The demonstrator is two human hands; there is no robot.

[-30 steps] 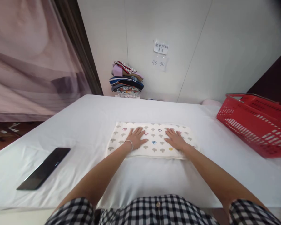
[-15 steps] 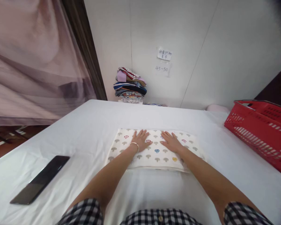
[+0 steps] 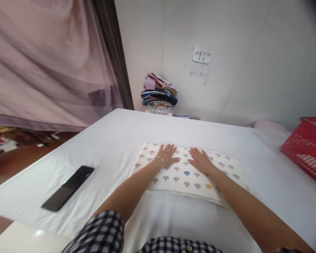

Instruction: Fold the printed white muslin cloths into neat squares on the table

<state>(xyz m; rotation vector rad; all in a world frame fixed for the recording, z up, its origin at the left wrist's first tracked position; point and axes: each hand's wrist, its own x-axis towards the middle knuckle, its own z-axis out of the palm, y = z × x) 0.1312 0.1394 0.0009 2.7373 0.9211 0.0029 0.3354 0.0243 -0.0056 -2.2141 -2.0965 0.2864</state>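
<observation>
A folded white cloth point(image 3: 179, 182) printed with grey, red, blue and yellow mushrooms lies flat in front of me on a white-covered table point(image 3: 107, 140). My left hand point(image 3: 167, 156) rests palm down on its left half, fingers spread, with a bracelet at the wrist. On the right half my right hand point(image 3: 201, 161) lies flat too, fingers stretched toward the far edge. Neither hand grips the cloth. My right forearm passes over the cloth's near right part and hides some of it.
A black phone point(image 3: 68, 188) lies on the table to the left. At the right stands a red plastic basket point(image 3: 305, 147). Behind the table's far edge rises a stack of folded clothes point(image 3: 159, 95) by the wall. A pink curtain point(image 3: 42, 63) hangs at the left.
The view has turned to the left, so everything sits farther right and less of the basket shows. Both hands stay flat on the cloth, with no clear change in their place on it.
</observation>
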